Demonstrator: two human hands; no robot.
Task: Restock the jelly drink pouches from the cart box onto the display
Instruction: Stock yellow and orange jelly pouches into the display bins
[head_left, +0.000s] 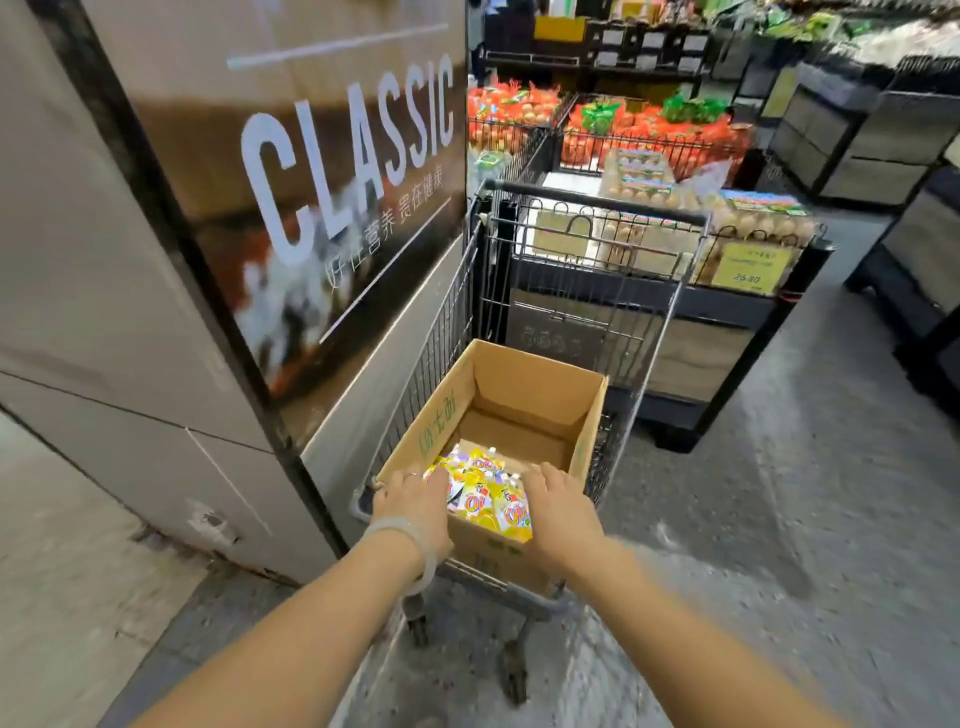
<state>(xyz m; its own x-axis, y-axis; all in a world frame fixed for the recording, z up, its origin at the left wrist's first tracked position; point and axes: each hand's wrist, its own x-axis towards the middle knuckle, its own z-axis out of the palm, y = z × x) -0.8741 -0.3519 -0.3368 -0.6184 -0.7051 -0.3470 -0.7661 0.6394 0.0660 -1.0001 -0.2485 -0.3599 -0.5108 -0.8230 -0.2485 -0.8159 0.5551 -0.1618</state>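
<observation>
At the left of the frame stands a tall grey pillar carrying a dark-framed poster (332, 171) with the white word "CLASSIC" and Chinese characters under it. Low in the centre-left, the left hand (410, 501), a pale translucent bangle (415, 551) on its wrist, reaches into the near left side of an open brown cardboard box (441, 415); its fingers curve down beside the pouches, but whether this grip clamps on one cannot be told. In the near end of the box lies a small heap of yellow and white jelly drink pouches (485, 493) with spouted tops, between the two hands; the far part of the box floor is bare cardboard. The box sits in the basket of a grey wire shopping cart (587, 270) in the centre of the frame. Right of the pouches, the right hand (558, 506) hovers over the near right edge of the box, fingers spread apart and relaxed, holding nothing. In the upper right, wire bins hold cartons of brown eggs (758, 221) with a yellow price sign (750, 267), and orange net bags (511, 109) lie behind.
</observation>
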